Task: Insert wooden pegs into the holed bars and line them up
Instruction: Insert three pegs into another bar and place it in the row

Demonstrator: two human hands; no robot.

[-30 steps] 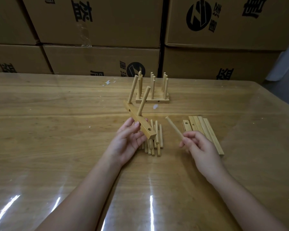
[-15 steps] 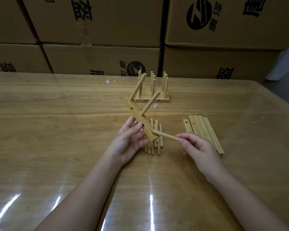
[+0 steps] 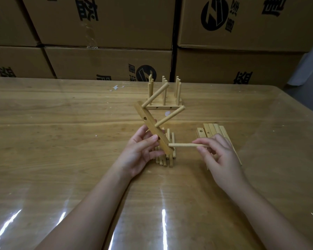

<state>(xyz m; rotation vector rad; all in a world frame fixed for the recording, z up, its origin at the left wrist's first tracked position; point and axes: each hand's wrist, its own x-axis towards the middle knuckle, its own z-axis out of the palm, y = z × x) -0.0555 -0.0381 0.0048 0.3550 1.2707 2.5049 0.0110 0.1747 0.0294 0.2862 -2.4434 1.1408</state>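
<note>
My left hand (image 3: 140, 150) grips a holed wooden bar (image 3: 150, 126), tilted above the table, with two pegs sticking out of it to the upper right. My right hand (image 3: 219, 154) pinches a third peg (image 3: 184, 145), held level, its left tip at the bar's lowest hole. A pile of loose pegs (image 3: 167, 157) lies on the table under the bar, partly hidden by my left hand. A stack of bare holed bars (image 3: 211, 130) lies to the right, partly behind my right hand. Finished bars with upright pegs (image 3: 163, 98) stand in a row further back.
The wooden table (image 3: 61, 141) has a glossy clear cover. Stacked cardboard boxes (image 3: 107, 33) form a wall along its far edge. The table's right edge runs diagonally at the right of the view.
My left hand has tilted the bar further over to the right. My right hand swung the peg level and brought its tip to the bar's lowest hole.
</note>
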